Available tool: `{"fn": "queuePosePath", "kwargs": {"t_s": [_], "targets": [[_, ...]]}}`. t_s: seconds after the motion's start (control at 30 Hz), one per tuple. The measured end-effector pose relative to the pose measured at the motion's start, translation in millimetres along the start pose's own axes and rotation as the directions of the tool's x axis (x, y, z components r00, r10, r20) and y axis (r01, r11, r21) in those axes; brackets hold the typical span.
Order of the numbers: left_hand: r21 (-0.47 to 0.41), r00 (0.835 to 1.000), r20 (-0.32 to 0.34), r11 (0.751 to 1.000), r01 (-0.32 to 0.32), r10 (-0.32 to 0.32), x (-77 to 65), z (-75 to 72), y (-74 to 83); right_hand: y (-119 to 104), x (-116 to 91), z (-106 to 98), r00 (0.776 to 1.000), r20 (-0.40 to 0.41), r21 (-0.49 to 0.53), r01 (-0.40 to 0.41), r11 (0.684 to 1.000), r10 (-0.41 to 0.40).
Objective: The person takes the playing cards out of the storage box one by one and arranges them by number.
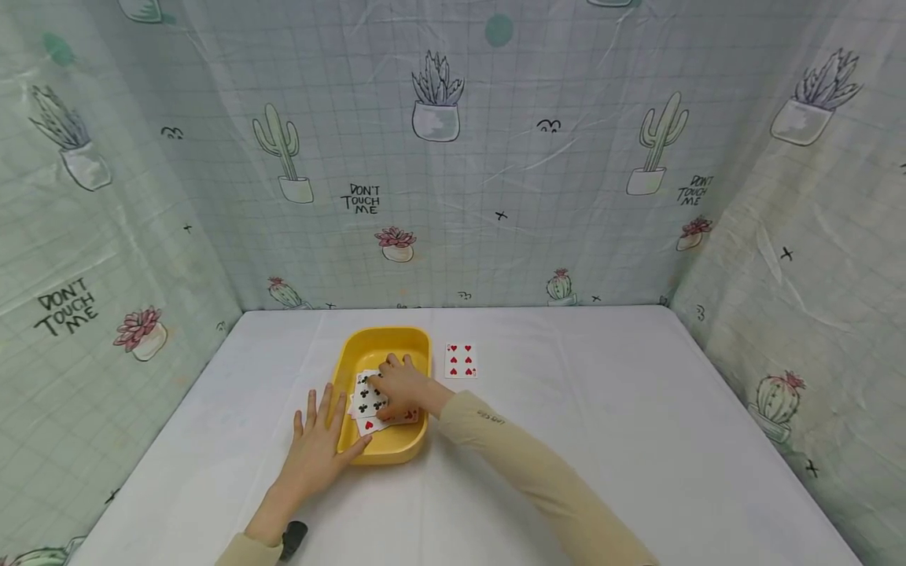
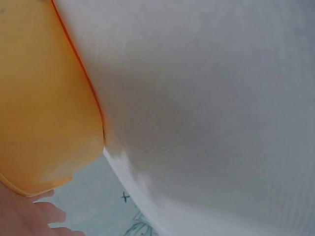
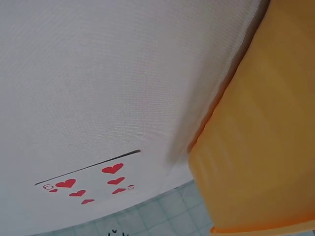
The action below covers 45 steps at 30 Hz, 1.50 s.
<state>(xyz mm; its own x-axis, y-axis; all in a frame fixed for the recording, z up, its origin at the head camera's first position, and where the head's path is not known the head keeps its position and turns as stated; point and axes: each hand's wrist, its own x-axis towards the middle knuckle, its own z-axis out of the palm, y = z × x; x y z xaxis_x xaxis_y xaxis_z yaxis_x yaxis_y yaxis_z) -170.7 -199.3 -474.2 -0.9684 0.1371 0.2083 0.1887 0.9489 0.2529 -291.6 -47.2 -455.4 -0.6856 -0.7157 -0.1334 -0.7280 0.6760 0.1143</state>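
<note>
A yellow plastic basin (image 1: 396, 450) stands on the white table, with several overlapping playing cards inside. On top lies a black club card (image 1: 363, 399); a red heart card (image 1: 369, 425) shows below it. My right hand (image 1: 405, 385) reaches in over the right rim, bent fingers and thumb on the club card; I cannot tell whether they pinch it. At the left rim, my left hand (image 1: 316, 448) rests with fingers spread and thumb over the front left edge. The left wrist view shows its fingers (image 2: 44, 214) at the rim. Right of the basin, a six of hearts (image 1: 461, 361) lies face up.
White cloth (image 1: 566, 409) covers the table. Printed curtains (image 1: 495, 157) with cactus drawings enclose the back and both sides. A dark band (image 1: 293, 538) sits at my left wrist. The six of hearts (image 3: 93, 179) lies close beside the basin wall (image 3: 256, 123).
</note>
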Motion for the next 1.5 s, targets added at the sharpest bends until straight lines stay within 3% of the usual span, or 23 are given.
{"fn": "queuePosePath", "kwargs": {"t_s": [0.5, 1.5], "targets": [[-0.001, 1.0, 0.004, 1.0, -0.011, 0.011, -0.3, -2.0, -1.1, 2.7, -7.1, -9.8, 0.999, -0.031, 0.04, 0.018, 0.999, -0.017], [0.003, 1.0, 0.002, 1.0, 0.002, -0.002, -5.4, -2.8, 4.6, 19.8, -43.4, -32.5, 0.993, -0.109, 0.119, 0.051, 0.992, -0.038]]}}
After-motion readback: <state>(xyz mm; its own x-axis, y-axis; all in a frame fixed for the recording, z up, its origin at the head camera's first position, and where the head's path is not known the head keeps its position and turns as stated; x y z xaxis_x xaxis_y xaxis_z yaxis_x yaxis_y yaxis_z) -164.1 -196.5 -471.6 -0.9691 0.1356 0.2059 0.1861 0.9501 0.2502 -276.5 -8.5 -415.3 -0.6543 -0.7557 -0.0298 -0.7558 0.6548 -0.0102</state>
